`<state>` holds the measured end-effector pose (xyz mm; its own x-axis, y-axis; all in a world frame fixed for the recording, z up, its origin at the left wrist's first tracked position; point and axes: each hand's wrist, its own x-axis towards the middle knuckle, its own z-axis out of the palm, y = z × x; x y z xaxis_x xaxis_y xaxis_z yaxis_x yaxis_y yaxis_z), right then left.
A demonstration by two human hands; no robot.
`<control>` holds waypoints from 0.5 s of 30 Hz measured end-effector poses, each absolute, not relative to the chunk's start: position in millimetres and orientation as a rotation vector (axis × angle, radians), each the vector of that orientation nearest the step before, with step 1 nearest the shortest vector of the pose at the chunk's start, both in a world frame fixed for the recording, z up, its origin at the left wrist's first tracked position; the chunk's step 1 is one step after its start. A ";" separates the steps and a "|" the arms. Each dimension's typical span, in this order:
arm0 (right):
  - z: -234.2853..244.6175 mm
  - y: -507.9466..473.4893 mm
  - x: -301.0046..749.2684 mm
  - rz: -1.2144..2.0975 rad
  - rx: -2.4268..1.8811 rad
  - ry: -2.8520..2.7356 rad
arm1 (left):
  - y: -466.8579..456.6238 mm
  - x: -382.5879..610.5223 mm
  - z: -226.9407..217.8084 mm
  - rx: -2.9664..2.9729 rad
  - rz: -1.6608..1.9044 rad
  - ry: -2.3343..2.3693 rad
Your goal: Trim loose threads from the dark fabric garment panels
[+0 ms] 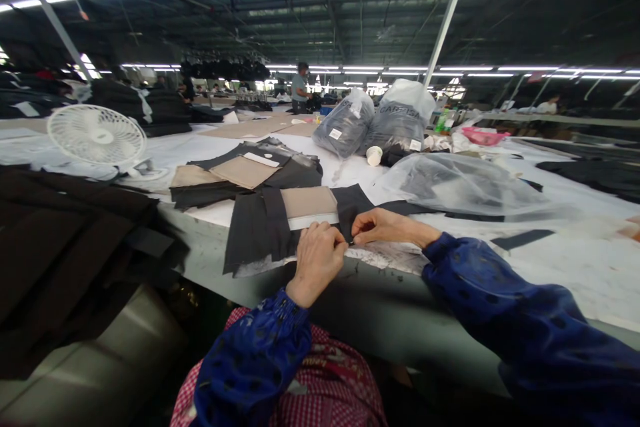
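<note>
A dark grey fabric piece [255,233] lies at the table's front edge, with a beige pocket panel [309,202] and a white strip [300,221] on it. My left hand [320,260] is closed, its fingertips pinching the near right edge of the dark fabric. My right hand [380,225] meets it there, thumb and forefinger pinched on the same edge. Something tiny and shiny shows between the fingertips, too small to name. Farther back lies a stack of similar dark pieces [300,172] with beige panels [247,170] on top.
A white fan [97,135] stands at left, behind a pile of dark brown fabric [65,240]. Filled plastic bags [345,123], a paper cup [374,155] and a clear plastic bag [460,180] lie beyond my hands. A pink basket [484,136] sits back right. One person [300,88] stands far off.
</note>
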<state>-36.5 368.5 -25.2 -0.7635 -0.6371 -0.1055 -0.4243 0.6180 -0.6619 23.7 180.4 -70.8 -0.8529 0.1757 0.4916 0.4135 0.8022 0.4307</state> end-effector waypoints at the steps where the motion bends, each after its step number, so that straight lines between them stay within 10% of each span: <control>1: -24.9 367.2 -36.7 -0.895 -0.844 2.521 | 181.1 23.5 -71.1 -0.405 -0.774 -2.565; 15: -15.7 354.5 -44.8 -0.655 -0.782 2.583 | 181.2 19.9 -73.1 -0.347 -0.791 -2.624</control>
